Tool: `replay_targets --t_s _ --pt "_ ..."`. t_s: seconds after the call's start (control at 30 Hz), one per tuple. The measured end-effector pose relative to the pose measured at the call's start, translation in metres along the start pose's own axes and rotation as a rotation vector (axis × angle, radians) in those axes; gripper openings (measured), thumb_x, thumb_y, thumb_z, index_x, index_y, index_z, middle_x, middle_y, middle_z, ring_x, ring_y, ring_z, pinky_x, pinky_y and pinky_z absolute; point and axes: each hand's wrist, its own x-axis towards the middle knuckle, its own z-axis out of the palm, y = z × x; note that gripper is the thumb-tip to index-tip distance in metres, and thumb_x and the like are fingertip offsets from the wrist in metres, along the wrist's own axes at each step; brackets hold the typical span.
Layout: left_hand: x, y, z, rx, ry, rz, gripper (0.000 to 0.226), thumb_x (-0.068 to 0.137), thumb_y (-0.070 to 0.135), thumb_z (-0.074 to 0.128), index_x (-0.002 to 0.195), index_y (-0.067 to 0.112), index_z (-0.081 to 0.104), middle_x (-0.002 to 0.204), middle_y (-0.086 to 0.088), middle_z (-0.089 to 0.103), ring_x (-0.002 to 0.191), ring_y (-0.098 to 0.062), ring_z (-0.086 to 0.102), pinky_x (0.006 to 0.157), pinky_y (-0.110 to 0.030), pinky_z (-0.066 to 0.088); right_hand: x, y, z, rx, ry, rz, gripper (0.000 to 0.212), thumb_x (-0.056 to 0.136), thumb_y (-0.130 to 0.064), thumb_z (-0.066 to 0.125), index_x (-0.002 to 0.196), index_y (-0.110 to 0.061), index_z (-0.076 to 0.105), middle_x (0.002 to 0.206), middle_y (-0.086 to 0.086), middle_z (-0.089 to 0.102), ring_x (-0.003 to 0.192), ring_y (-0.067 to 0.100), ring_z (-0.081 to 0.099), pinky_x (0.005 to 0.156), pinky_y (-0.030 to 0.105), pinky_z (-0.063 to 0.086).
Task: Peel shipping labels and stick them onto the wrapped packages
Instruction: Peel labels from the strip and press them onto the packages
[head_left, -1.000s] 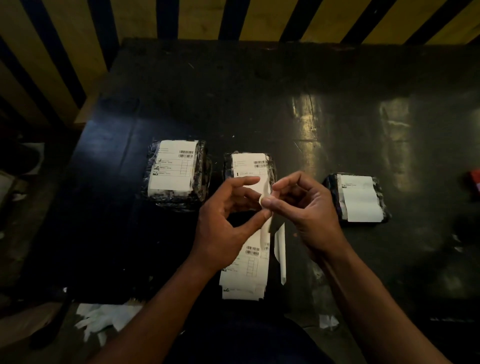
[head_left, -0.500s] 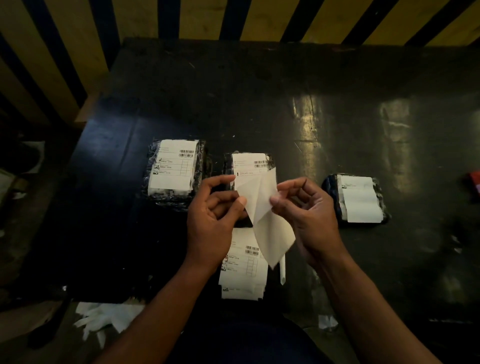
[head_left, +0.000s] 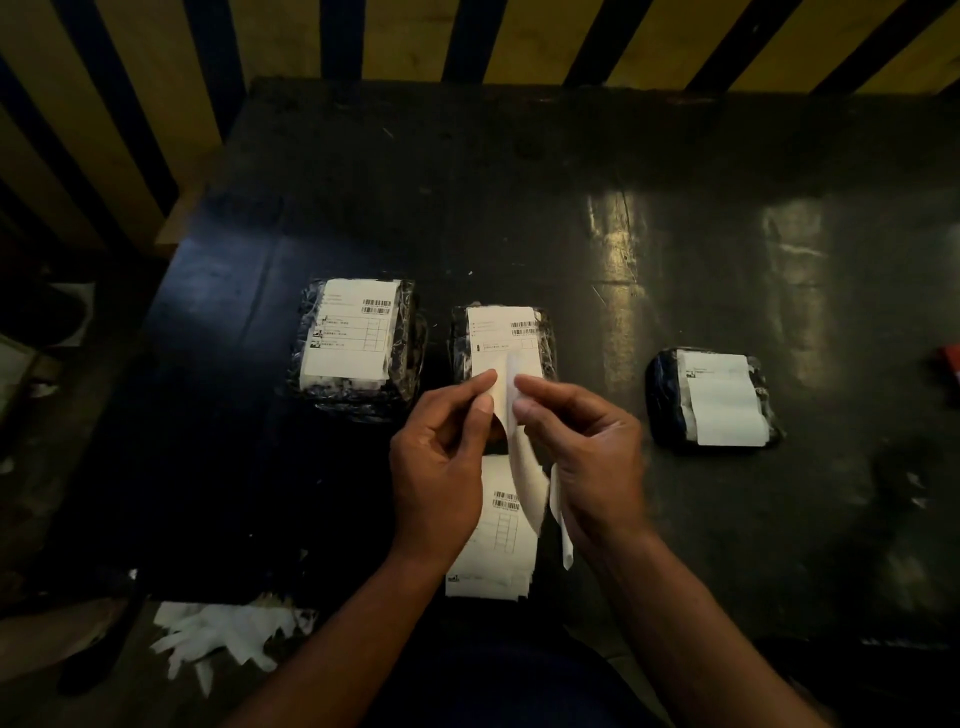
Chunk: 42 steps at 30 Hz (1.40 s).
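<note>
Three black wrapped packages lie on the dark table (head_left: 571, 197), each with a white label on top: the left package (head_left: 358, 343), the middle package (head_left: 501, 338) and the right package (head_left: 714, 397). Over the table's near edge, my left hand (head_left: 441, 462) and my right hand (head_left: 587, 452) both pinch the top of one white label sheet (head_left: 522, 467), which curls downward between them. A thin white strip (head_left: 562, 530) hangs below my right hand. Beneath my hands lies a stack of printed labels (head_left: 493, 551).
Torn white backing paper (head_left: 218, 634) lies on the floor at the lower left. A red object (head_left: 951, 366) sits at the table's right edge. A yellow and black striped wall (head_left: 467, 36) stands behind the table.
The sheet was spread wide between my hands half a second ago. Now my hands have come together at its top and it curls narrow between them.
</note>
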Motion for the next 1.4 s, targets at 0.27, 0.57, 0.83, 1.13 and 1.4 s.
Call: replay_targets --t_s 0.27,0.57,0.83,1.13,1.4 --pt "-0.001 -0.009 0.001 -0.098 -0.011 -0.096 0.037 0.089 0.001 0.075 0.124 0.015 0.070 0.120 -0.020 0.070 0.101 -0.027 0.076 0.085 -0.038 0.063 0.002 0.008 0.000 -0.148 0.110 -0.119 0.036 0.083 -0.004 0.081 0.116 -0.017 0.075 0.107 0.007 0.075 0.095 0.019 0.075 0.085 0.032 0.062" --pt "0.006 -0.018 -0.011 -0.048 0.010 -0.143 0.040 0.088 -0.002 0.075 0.121 0.020 0.071 0.119 -0.012 0.073 0.099 -0.021 0.076 0.087 -0.039 0.063 0.011 0.017 -0.025 -0.274 0.112 -0.189 0.023 0.090 -0.004 0.074 0.108 -0.018 0.078 0.110 -0.007 0.075 0.101 0.003 0.070 0.080 0.013 0.055" --pt "0.017 -0.036 -0.027 0.007 0.042 -0.165 0.039 0.087 -0.003 0.076 0.119 0.020 0.072 0.123 -0.007 0.072 0.099 -0.019 0.076 0.089 -0.038 0.062 0.022 0.032 -0.053 -0.279 0.283 -0.129 0.024 0.088 -0.007 0.076 0.109 -0.020 0.077 0.109 -0.010 0.074 0.101 0.001 0.070 0.088 0.034 0.062" --pt "0.028 -0.066 -0.052 0.035 0.158 -0.260 0.040 0.087 -0.002 0.075 0.120 0.021 0.073 0.115 -0.006 0.076 0.100 -0.017 0.076 0.088 -0.037 0.062 0.034 0.057 -0.098 -0.293 0.464 -0.068 0.027 0.089 -0.010 0.076 0.114 -0.019 0.075 0.117 0.002 0.073 0.110 0.015 0.070 0.089 0.033 0.062" --pt "0.032 -0.081 -0.082 0.159 0.164 -0.279 0.040 0.089 0.000 0.075 0.119 0.026 0.073 0.118 -0.005 0.073 0.101 -0.016 0.074 0.088 -0.036 0.061 0.036 0.061 -0.148 -0.682 0.498 -0.231 0.030 0.091 -0.006 0.072 0.119 -0.018 0.072 0.122 0.002 0.069 0.107 0.012 0.067 0.083 0.010 0.054"
